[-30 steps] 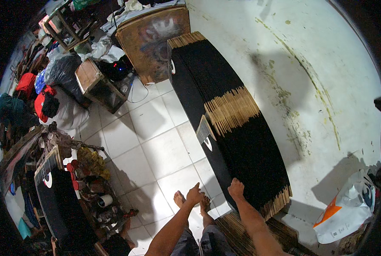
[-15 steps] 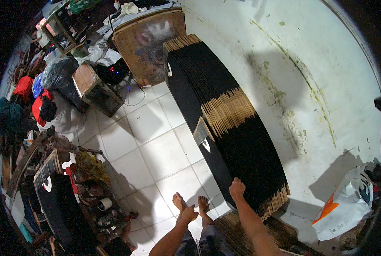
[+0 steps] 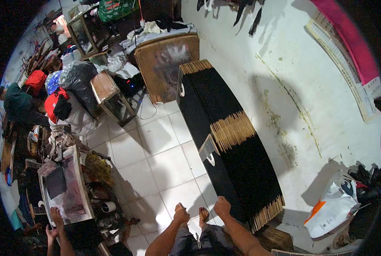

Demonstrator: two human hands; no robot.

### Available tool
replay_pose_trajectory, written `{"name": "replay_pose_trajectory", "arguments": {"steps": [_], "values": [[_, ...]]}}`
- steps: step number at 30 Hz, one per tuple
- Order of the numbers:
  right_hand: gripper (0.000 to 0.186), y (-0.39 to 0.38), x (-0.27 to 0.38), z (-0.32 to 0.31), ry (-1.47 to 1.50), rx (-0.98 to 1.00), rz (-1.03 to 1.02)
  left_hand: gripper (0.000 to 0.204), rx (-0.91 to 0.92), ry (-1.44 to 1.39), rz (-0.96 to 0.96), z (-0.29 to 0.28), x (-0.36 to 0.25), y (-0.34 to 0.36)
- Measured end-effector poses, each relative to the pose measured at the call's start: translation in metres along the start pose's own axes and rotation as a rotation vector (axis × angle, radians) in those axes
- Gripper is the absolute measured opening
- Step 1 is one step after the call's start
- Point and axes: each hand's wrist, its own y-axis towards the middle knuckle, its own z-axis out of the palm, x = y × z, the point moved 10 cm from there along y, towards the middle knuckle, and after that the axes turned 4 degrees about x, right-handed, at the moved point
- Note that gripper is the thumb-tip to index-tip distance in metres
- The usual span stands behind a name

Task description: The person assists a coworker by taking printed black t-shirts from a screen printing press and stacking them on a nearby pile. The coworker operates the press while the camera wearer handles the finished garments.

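My left hand [image 3: 181, 213] is closed in a loose fist above my left foot, with nothing showing in it. My right hand [image 3: 222, 206] is curled into a fist too, just left of the near part of a long stack of black panels [image 3: 241, 170]. Whether its knuckles touch the black face cannot be told. The panels stand pressed together in a curved row, with tan edges [image 3: 233, 131] showing in bands and a white printed shape on the front one. At far left, a co-worker's hand [image 3: 57, 216] rests at the near end of a screen-printing frame [image 3: 66, 187].
Along the right runs a stained white wall [image 3: 288, 85], with a white plastic bag [image 3: 333, 209] at its foot. Brown boards [image 3: 167, 64] stand beyond the stack. A wooden-framed box [image 3: 113, 97], bags and cluttered tools line the left of the tiled floor [image 3: 167, 164].
My view has tilted up and shifted. My right hand has drawn back leftward off the stack. At left, a printing frame now lies where a black panel with a white print showed.
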Motion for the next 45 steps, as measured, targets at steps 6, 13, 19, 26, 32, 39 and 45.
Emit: {"name": "replay_pose_trajectory", "arguments": {"steps": [6,13,19,26,32,39,45], "values": [[0.026,-0.022,-0.007,0.008,-0.145,0.139,0.011,0.057,-0.012,-0.414,-0.266,-0.043,0.099,-0.065],[0.023,-0.027,-0.056,-0.013,-0.103,0.141,0.223,0.048,0.176,-0.252,-0.521,-0.024,0.194,-0.144],[0.028,-0.009,-0.073,0.005,-0.135,0.299,0.252,0.028,0.261,-0.385,-0.693,0.006,0.205,-0.19],[0.026,0.087,-0.073,0.044,-0.187,0.555,0.065,0.032,-0.139,-1.022,-0.417,0.001,0.12,-0.132],[0.022,0.201,-0.048,0.046,-0.214,0.482,-0.292,0.039,-0.441,-1.416,-0.684,-0.016,0.066,-0.093],[0.024,0.271,-0.012,0.066,-0.209,0.307,-0.747,0.02,-0.49,0.102,-0.246,0.001,0.007,-0.099],[0.021,0.263,-0.041,0.142,0.445,0.788,-0.525,0.021,-0.073,-1.056,-0.825,0.148,0.036,-0.134]]}}
